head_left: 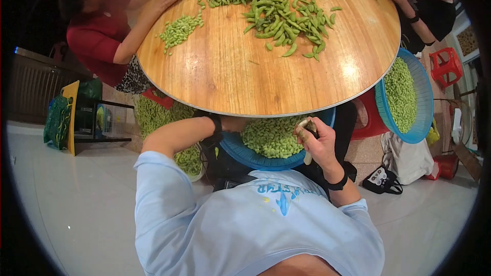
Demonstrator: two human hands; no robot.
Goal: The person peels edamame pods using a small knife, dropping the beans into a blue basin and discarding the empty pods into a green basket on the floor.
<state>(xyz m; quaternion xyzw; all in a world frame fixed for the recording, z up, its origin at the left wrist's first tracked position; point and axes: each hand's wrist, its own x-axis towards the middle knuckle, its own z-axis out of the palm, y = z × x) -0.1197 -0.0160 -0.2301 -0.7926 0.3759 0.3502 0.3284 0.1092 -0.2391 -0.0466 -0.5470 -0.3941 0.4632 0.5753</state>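
My right hand [318, 142] is closed above the blue basket [240, 155] in my lap, just off the table's near edge. Its fingers are curled round something pale and narrow that I cannot make out, and a light end of it shows below the hand. Shelled green beans [271, 138] fill the basket. My left hand [234, 123] is at the basket's left side, under the table rim; its fingers are hidden. On the round wooden table [215, 71] lies a heap of green bean pods [286, 20].
A person in red sits at the left by a small pile of shelled beans [179, 30]; another person in black is at the right. A second blue basket [423, 107] of beans stands at the right. Pods fill a container [190, 166] at lower left. A red stool [446, 66] stands far right.
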